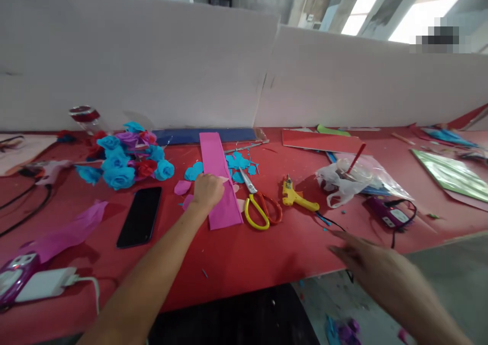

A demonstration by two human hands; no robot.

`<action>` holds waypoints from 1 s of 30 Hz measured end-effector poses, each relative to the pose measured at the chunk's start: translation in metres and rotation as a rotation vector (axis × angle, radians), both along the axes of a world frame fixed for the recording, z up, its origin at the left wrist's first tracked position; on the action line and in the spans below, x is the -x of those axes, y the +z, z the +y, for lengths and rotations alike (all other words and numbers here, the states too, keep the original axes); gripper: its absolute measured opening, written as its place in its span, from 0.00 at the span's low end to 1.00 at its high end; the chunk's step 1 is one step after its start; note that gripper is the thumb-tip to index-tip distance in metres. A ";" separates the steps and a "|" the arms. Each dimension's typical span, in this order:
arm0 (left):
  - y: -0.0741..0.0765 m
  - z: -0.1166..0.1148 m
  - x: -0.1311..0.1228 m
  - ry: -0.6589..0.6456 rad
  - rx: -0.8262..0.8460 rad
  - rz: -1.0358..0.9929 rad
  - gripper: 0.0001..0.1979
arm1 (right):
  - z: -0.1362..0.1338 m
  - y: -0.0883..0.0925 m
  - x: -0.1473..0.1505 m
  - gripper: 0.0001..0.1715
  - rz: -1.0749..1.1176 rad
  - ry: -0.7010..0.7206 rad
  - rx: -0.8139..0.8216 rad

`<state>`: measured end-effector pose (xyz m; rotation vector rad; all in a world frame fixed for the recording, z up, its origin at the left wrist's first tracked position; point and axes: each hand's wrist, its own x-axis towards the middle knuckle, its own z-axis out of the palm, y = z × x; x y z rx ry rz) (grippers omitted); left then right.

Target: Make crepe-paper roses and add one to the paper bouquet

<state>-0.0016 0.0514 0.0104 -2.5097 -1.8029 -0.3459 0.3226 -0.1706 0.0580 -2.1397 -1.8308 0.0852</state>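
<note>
My left hand point(208, 190) is closed in a fist over a long pink paper strip point(219, 154). What its fingers hold, if anything, is hidden. Blue paper petals point(238, 161) and pink petals point(182, 187) lie on either side of the strip. Just right of it rest scissors point(257, 207) with one yellow and one red handle, blades pointing away. A yellow glue gun point(299, 197) lies further right. My right hand point(366, 258) hangs at the table's front edge, slightly blurred, fingers stretched to the left and nothing visible in them.
On the red table point(244, 258), a bunch of paper roses point(125, 159) and a black phone point(140, 217) lie left. A plastic bag with a cup point(346, 177), a purple device point(389, 212) and a green sheet point(453, 177) lie right. A white partition point(152, 65) stands behind.
</note>
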 end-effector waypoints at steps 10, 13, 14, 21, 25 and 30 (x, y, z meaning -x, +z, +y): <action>-0.001 -0.035 0.061 0.346 -0.261 -1.015 0.08 | 0.122 -0.029 0.185 0.15 0.084 0.418 0.081; -0.006 -0.055 0.081 0.350 -0.393 -1.042 0.07 | 0.148 -0.031 0.197 0.24 -0.026 0.287 0.132; -0.008 -0.059 0.087 0.361 -0.439 -1.046 0.07 | 0.154 -0.031 0.201 0.28 -0.048 0.249 0.148; -0.014 -0.065 0.098 0.399 -0.473 -1.053 0.08 | 0.172 -0.044 0.206 0.24 0.211 0.164 0.280; -0.010 -0.058 0.098 0.436 -0.422 -0.966 0.10 | 0.188 -0.050 0.195 0.06 0.534 0.193 0.165; -0.005 -0.012 0.105 0.416 -0.301 -0.843 0.12 | 0.211 -0.035 0.176 0.10 1.129 0.255 0.127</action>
